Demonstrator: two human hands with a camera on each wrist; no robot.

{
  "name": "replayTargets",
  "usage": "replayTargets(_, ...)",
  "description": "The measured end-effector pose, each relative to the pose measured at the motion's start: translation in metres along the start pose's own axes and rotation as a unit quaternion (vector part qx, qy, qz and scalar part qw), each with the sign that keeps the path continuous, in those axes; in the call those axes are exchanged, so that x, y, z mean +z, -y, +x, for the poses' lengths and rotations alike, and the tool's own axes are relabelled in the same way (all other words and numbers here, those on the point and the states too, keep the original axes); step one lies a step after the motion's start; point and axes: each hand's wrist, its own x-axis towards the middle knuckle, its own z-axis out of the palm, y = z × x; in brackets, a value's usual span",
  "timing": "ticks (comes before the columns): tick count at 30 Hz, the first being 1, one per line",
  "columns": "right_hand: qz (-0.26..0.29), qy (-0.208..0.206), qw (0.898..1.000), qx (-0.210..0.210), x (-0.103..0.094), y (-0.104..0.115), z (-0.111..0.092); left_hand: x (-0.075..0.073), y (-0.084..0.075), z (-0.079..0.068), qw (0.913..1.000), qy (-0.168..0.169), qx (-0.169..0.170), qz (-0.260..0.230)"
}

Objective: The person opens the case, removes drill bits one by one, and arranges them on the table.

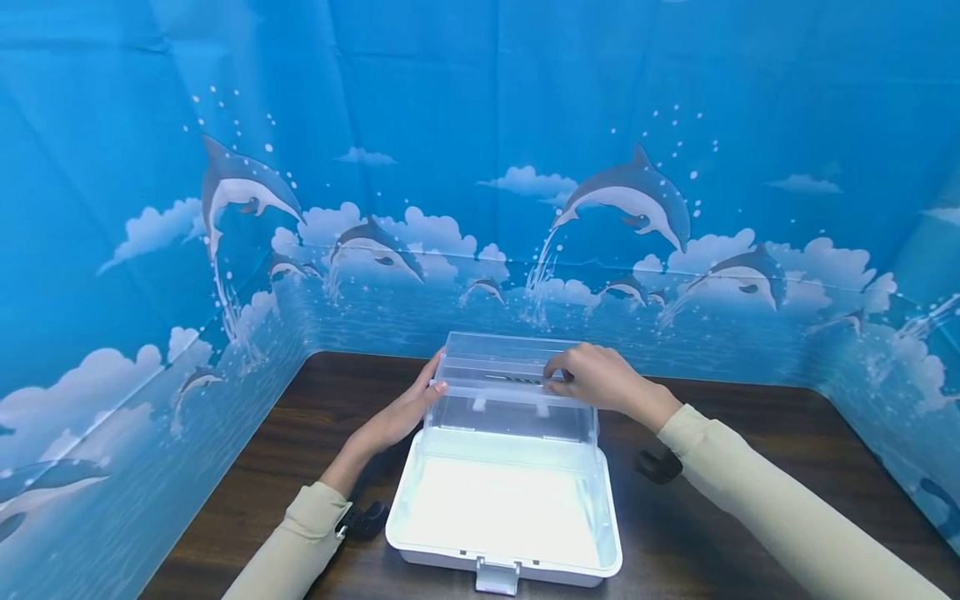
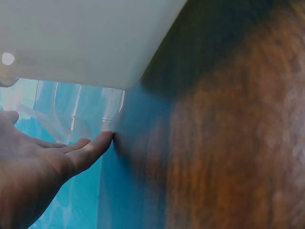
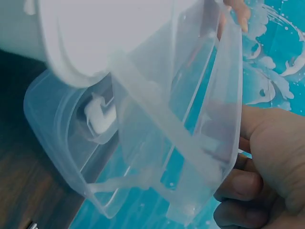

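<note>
A white storage box [image 1: 510, 508] stands on the table, its clear lid raised at the back with a clear upper tray [image 1: 480, 350]. My left hand [image 1: 405, 410] holds the tray's left end, the thumb on the near side; the left wrist view shows its fingers stretched along the clear plastic. Over the tray's right part, my right hand [image 1: 603, 379] has its fingers bent inward. At its fingertips is a thin rod with dark spiral turns [image 1: 521, 380], seemingly pinched at its right end. In the right wrist view, the right fingers [image 3: 240, 183] partly hide behind the tray wall.
The box's latch [image 1: 497, 575] hangs at the front near the table edge. Dark wooden table [image 1: 750, 500] surrounds the box. A blue dolphin-printed cloth [image 1: 450, 167] rises behind and at both sides. Black wrist devices [image 1: 660, 465] sit below both forearms.
</note>
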Motion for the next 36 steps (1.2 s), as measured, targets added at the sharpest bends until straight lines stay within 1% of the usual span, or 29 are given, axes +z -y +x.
replayTargets(4, 0.010, 0.006, 1.000, -0.001, 0.002, 0.000, 0.004, 0.001, -0.001, 0.000, 1.0000, -0.001, -0.001, 0.002)
replayTargets(8, 0.036, 0.007, 0.999, -0.002, 0.004, 0.000, 0.007, 0.001, 0.000, 0.000, 1.0000, 0.000, 0.000, -0.001)
replayTargets(12, 0.057, 0.001, 0.998, 0.001, 0.006, 0.001, 0.008, 0.000, 0.001, 0.000, 1.0000, 0.002, 0.001, -0.003)
replayTargets(24, 0.066, -0.016, 0.998, -0.004, 0.012, 0.002, 0.010, 0.001, 0.005, 0.001, 1.0000, -0.001, -0.001, 0.001)
replayTargets(32, 0.104, -0.018, 0.994, 0.006, 0.014, -0.002, 0.009, 0.000, 0.005, 0.002, 1.0000, 0.000, -0.003, -0.003)
replayTargets(36, 0.122, -0.029, 0.992, 0.001, 0.013, -0.003, 0.006, -0.001, 0.005, 0.002, 1.0000, 0.000, 0.000, -0.002)
